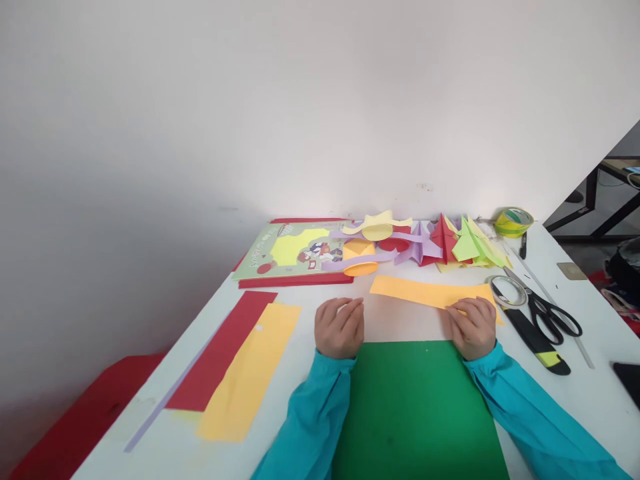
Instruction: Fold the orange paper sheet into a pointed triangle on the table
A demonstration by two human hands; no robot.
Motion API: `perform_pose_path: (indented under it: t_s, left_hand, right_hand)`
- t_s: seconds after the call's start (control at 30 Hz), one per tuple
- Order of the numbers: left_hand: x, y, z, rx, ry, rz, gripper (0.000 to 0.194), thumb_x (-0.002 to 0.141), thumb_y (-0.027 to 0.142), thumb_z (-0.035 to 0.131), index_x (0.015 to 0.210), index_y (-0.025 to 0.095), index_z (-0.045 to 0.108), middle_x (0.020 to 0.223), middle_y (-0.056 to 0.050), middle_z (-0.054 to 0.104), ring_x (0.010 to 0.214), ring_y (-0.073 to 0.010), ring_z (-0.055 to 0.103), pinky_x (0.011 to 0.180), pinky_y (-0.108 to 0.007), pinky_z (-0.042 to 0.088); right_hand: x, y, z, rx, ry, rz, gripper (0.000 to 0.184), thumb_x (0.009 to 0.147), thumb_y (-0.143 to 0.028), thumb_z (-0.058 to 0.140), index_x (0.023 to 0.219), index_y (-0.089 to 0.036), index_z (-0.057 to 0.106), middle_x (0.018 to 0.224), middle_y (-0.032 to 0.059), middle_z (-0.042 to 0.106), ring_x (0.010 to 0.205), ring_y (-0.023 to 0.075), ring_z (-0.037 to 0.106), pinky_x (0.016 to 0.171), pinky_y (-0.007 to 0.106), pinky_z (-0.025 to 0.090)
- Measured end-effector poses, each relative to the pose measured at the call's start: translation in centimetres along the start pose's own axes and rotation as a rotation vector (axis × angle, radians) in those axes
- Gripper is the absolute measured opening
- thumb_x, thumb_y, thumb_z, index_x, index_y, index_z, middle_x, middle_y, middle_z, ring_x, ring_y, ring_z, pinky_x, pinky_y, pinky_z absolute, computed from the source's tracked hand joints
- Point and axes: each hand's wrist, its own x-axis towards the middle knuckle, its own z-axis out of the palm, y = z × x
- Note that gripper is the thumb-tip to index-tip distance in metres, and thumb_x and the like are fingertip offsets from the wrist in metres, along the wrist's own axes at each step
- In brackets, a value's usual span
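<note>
My left hand (340, 327) rests palm down on the white table (400, 320), fingers together and flat, holding nothing, just above the far left corner of a green paper sheet (415, 407). My right hand (473, 325) lies at the sheet's far right corner, its fingertips pressing on the near edge of an orange paper strip (425, 291). Both sleeves are teal.
Red (220, 350) and yellow-orange (250, 370) strips lie at left. A paper pad (290, 253), paper rings and folded shapes (450, 243) line the back. Tape rolls (513, 221), scissors (545, 310) and a utility knife (535, 340) sit at right. A wall stands behind.
</note>
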Motion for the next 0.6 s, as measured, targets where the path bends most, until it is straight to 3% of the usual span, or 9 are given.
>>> perform_pose_path:
  t_s: [0.1,0.27,0.4,0.6]
  left_hand:
    - [0.4,3.0,0.1,-0.11,0.011,0.011,0.02,0.075,0.005,0.064,0.091,0.018,0.063,0.085,-0.004,0.074,0.082,-0.0202,0.064,0.082,-0.04,0.048]
    - [0.4,7.0,1.3,-0.248,-0.125,0.089,0.013,0.081,0.009,0.059,0.091,0.015,0.063,0.091,-0.004,0.073,0.084,-0.0189,0.064,0.085,-0.039,0.047]
    - [0.0,7.4,1.9,-0.301,-0.163,0.088,0.017,0.085,0.006,0.05,0.091,0.015,0.063,0.088,-0.004,0.073,0.083,-0.0186,0.063,0.083,-0.038,0.047]
    - [0.0,7.3,1.9,-0.324,-0.17,0.087,0.015,0.084,0.007,0.052,0.089,0.015,0.063,0.087,-0.005,0.072,0.081,-0.0176,0.063,0.08,-0.037,0.048]
  right_hand:
    - [0.2,-1.3,0.1,0.06,-0.046,-0.06,0.013,0.08,-0.008,0.06,0.087,-0.018,0.065,0.078,0.0031,0.069,0.083,0.0193,0.06,0.089,0.042,0.04]
    - [0.0,-3.6,0.3,0.145,-0.067,-0.165,0.013,0.082,-0.008,0.058,0.091,-0.016,0.066,0.076,0.0028,0.069,0.084,0.0185,0.061,0.092,0.042,0.04]
    - [0.0,-4.3,0.3,0.164,-0.066,-0.181,0.013,0.083,-0.009,0.058,0.091,-0.016,0.066,0.077,0.0026,0.069,0.084,0.0179,0.062,0.093,0.042,0.041]
    - [0.3,-4.2,0.3,0.179,-0.082,-0.198,0.013,0.083,-0.009,0.059,0.091,-0.016,0.066,0.076,0.0022,0.069,0.083,0.0164,0.062,0.092,0.04,0.042]
